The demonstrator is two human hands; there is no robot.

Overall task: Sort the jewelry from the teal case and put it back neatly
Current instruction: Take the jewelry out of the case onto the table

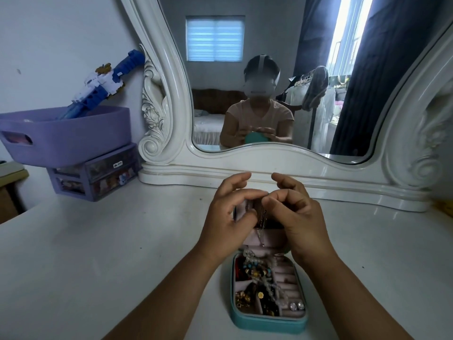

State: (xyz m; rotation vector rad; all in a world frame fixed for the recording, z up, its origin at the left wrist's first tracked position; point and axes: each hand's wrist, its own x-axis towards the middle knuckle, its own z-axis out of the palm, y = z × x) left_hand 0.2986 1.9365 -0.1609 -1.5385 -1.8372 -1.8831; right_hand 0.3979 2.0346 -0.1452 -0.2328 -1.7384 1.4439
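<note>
A teal jewelry case (268, 321) lies open on the white dresser top (98, 253), its pink tray crowded with beaded bracelets (259, 271), gold pieces (245, 299) and clear stud earrings (296, 306). The case's raised lid (263, 238) is mostly hidden behind my hands. My left hand (230, 217) and my right hand (297, 217) meet above the lid, fingertips pinching a thin chain necklace (262, 220) that hangs between them.
A large white carved mirror (245, 153) stands just behind my hands. At the left, a purple bin (66, 136) holding a blue-and-white toy (103, 87) sits on a small purple drawer unit (95, 177).
</note>
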